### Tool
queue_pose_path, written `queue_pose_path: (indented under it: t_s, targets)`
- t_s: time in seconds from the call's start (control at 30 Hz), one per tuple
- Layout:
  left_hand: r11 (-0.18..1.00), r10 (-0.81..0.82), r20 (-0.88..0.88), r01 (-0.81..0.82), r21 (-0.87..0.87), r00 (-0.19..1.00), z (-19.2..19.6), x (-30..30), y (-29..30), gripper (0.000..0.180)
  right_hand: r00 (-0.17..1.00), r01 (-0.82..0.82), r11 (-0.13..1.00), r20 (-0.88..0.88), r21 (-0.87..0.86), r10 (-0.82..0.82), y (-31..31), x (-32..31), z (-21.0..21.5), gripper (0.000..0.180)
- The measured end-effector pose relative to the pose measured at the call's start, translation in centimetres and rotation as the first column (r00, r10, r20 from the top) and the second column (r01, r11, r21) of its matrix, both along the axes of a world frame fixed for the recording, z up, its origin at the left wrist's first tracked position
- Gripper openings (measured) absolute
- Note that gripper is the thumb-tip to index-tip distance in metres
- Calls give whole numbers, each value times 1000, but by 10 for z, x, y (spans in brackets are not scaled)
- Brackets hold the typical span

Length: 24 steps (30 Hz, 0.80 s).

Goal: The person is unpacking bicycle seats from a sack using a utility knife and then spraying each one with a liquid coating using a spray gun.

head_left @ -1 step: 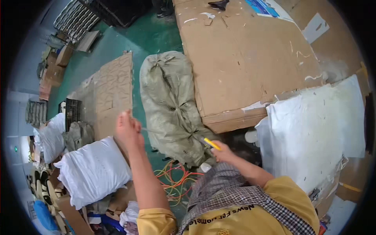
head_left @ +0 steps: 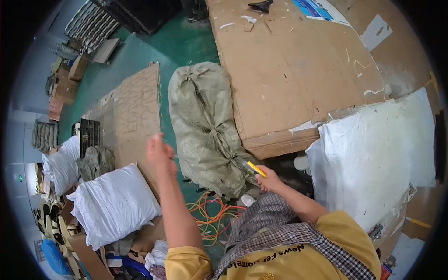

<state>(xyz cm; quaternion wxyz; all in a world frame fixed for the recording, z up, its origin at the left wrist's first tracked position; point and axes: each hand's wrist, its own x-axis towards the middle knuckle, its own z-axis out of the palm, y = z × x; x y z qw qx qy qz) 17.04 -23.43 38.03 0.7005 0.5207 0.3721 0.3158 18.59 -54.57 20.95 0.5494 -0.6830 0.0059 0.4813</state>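
Observation:
A long grey-green woven sack lies on the floor in front of me, its cloth gathered and puckered along the middle. My right hand is closed around a yellow utility knife, whose tip points toward the tied gathers at the sack's near end. Left of the sack, my left hand is raised with its fingers curled together. What it pinches, if anything, is too small and blurred to make out.
A large cardboard-covered stack borders the sack on the right, beside white sheeting. A stuffed white bag sits at left. Orange and yellow straps tangle near my feet. Flattened cardboard covers floor behind my left hand.
My left hand has moved slightly to the right. The thin strand seen beside it before no longer shows. My right hand keeps its hold on the utility knife.

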Motion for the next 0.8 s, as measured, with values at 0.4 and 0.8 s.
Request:
queue_pose_path:
  t_s: [0.4,0.8]
  targets:
    - [949,-268,-690,308,-69,673,-211,-11,-71,37,993,108,983,37,146,-115,7,66,51,43]
    - [783,12,-605,369,501,796,-85,-80,-40,28,991,91,980,82,178,-107,38,31,9,37]
